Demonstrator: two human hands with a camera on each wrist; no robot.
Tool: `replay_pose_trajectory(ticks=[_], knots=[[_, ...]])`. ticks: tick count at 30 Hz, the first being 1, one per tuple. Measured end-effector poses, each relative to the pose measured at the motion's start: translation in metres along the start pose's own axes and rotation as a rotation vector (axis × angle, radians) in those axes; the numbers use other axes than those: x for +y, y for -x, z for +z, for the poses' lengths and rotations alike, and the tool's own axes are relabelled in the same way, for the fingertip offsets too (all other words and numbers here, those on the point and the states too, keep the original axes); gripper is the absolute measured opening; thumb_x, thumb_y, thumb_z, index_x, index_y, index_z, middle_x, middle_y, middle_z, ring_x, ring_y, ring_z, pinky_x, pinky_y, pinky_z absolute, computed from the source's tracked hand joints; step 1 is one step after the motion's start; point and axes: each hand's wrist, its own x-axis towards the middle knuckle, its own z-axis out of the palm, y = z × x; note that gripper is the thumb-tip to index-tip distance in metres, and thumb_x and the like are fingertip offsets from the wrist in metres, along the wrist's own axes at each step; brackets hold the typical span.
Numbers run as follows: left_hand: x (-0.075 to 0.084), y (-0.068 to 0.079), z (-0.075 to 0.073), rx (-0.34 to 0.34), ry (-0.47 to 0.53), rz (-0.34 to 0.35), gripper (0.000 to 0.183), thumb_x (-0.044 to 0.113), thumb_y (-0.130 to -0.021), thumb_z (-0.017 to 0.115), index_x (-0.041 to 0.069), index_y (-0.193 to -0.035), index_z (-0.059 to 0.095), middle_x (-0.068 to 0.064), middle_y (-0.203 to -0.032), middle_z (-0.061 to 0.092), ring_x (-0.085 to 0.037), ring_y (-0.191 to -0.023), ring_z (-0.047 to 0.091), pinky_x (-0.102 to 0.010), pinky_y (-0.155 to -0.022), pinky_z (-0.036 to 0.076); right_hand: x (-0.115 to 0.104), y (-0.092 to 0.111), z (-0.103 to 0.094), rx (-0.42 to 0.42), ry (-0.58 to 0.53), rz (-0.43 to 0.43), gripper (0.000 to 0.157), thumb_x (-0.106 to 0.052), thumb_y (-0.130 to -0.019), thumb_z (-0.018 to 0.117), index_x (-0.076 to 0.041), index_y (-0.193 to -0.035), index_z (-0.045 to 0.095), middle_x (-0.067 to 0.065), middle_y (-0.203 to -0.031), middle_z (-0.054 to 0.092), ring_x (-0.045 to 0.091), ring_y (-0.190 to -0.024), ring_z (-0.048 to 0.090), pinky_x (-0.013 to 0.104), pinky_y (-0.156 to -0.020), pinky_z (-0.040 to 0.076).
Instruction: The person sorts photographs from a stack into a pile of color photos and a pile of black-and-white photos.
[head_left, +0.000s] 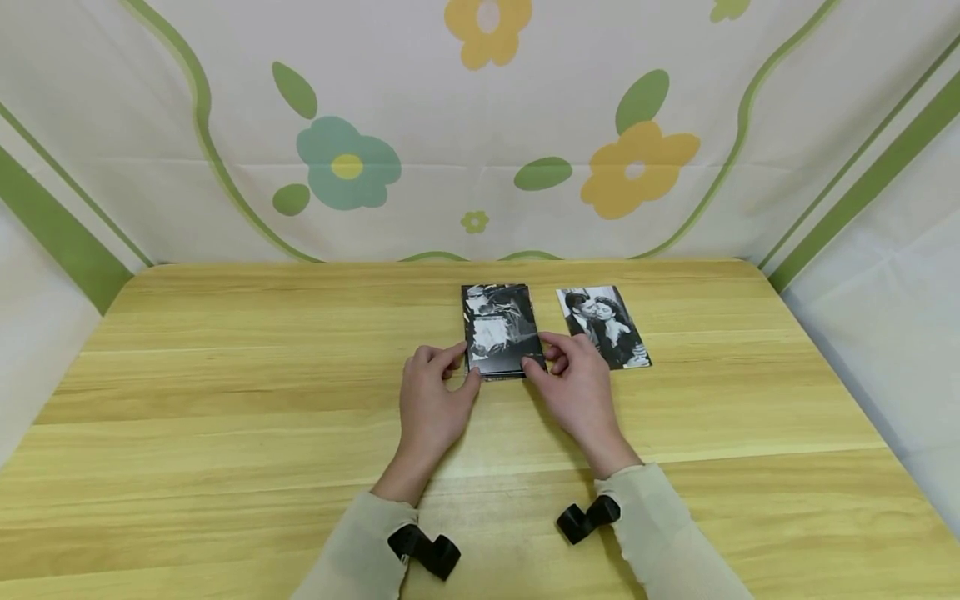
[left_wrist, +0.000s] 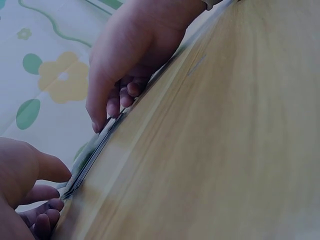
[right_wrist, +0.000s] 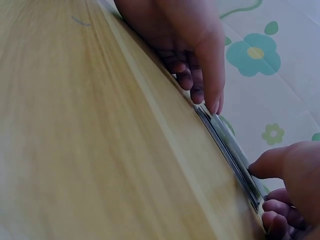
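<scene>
A stack of black-and-white photo prints lies on the wooden table near its far edge, slightly uneven at its near side. At the stack's left edge my left hand holds it, thumb by the near left corner and fingers along the side. My right hand grips the opposite edge, its thumb over the near right corner. In the right wrist view the layered edges of the stack show between the two hands. Just right of it, a single photo of two people lies flat, partly covered by my right hand.
The wooden table stretches out on both sides of the hands. Behind it hangs a white cloth with flowers and green lines, and more cloth borders the sides. Black wrist mounts sit on both sleeves.
</scene>
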Motion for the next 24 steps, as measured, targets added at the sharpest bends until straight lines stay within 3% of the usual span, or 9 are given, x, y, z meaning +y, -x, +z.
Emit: replay_pose_trajectory(ticks=[5,13,18,24], knots=[[-0.002,-0.001,0.000,0.019,0.065,-0.003,0.038,0.010,-0.091,0.080,0.004,-0.129,0.078,-0.011,-0.103,0.069,-0.025,-0.092,0.059,-0.031,-0.081,0.044,-0.002,0.000,-0.001,0.002,-0.033,0.012,0.046,-0.021,-0.093,0.084,-0.009,-0.136,0.073,0.008,-0.109,0.064,0.021,-0.093,0.062,0.030,-0.083,0.052],[0.000,-0.003,-0.006,-0.010,0.245,-0.045,0.039,0.003,-0.094,0.075,0.000,-0.133,0.073,-0.014,-0.108,0.074,-0.023,-0.091,0.066,-0.021,-0.076,0.051,-0.008,0.002,-0.002,-0.012,-0.114,0.047,0.049,-0.021,-0.093,0.084,-0.013,-0.139,0.071,0.007,-0.114,0.066,0.022,-0.101,0.064,0.033,-0.090,0.054],[0.001,-0.004,-0.009,0.015,0.312,-0.051,0.031,0.003,-0.096,0.075,0.001,-0.127,0.077,-0.015,-0.106,0.076,-0.022,-0.091,0.067,-0.018,-0.074,0.052,-0.012,0.003,-0.005,-0.007,-0.161,0.046,0.049,-0.019,-0.093,0.084,-0.013,-0.139,0.071,0.007,-0.113,0.067,0.022,-0.101,0.065,0.025,-0.086,0.056],[0.000,-0.007,-0.012,0.056,0.357,-0.110,0.023,0.004,-0.095,0.077,0.004,-0.117,0.081,-0.015,-0.104,0.079,-0.020,-0.091,0.069,-0.018,-0.076,0.053,-0.016,0.005,-0.008,-0.014,-0.207,0.048,0.048,-0.017,-0.093,0.084,-0.014,-0.139,0.071,0.007,-0.114,0.066,0.021,-0.101,0.064,0.018,-0.083,0.055]])
